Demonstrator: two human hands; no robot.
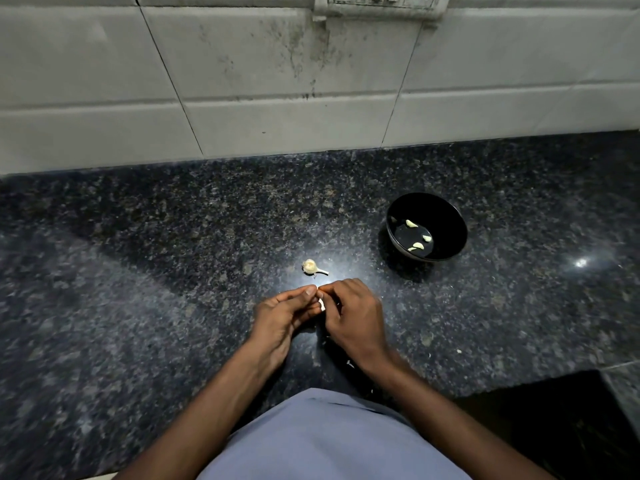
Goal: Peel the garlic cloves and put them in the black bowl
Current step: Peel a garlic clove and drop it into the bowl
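A garlic clove [321, 304], seen only as a small white sliver, is pinched between the fingertips of both hands just above the worktop [145, 258]. The left hand [282, 315] is curled around it from the nine o'clock side, thumb and forefinger closed on it; the right hand [351, 311] is curled against it from three o'clock, its fingertips meeting those of the left. How much skin is on the clove cannot be told.

At about twelve o'clock from the hands, near but apart, the rest of the garlic bulb [310, 266] is lain on its side with its stalk pointed toward three o'clock. At roughly two o'clock, well apart, the black bowl [446, 216] is stood on the dark speckled stone, and four peeled cloves [417, 246] are seen inside it.

Small pale scraps of skin [350, 364] are scattered by the right wrist. A white tiled wall [277, 81] is set behind the worktop, with a switch plate [377, 5] at its top edge.
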